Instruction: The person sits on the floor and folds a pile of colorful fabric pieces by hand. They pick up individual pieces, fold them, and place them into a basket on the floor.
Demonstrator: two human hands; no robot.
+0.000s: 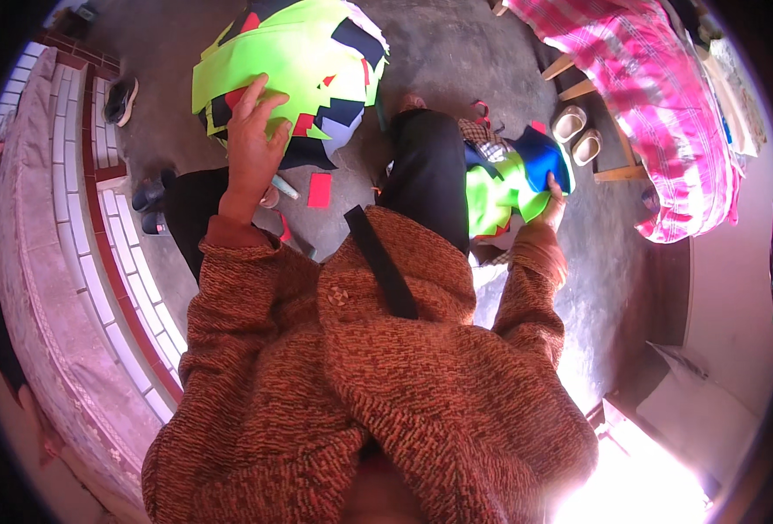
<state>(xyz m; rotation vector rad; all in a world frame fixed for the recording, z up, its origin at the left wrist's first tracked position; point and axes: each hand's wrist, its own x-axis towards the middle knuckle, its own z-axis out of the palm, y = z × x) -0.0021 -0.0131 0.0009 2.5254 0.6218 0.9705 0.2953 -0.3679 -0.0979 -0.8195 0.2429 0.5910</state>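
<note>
My left hand (255, 138) is raised with its fingers apart and holds nothing. It overlaps the near edge of a large heap of cut fabric pieces (295, 65), mostly neon green with black and red scraps; I cannot tell whether it touches. My right hand (552, 203) is closed on the edge of a blue fabric piece (539, 162), beside my right knee. Next to that piece lie bright green fabric pieces (496, 194) and a checked brown-and-white cloth (484, 140). A black fabric strip (382, 262) lies across my lap.
A red rectangular scrap (319, 189) lies on the grey floor between my legs and the heap. White clogs (570, 124) stand at right, by wooden legs under a pink plaid cloth (640, 79). At left, a dark shoe (121, 100) sits by a white-tiled ledge (98, 262).
</note>
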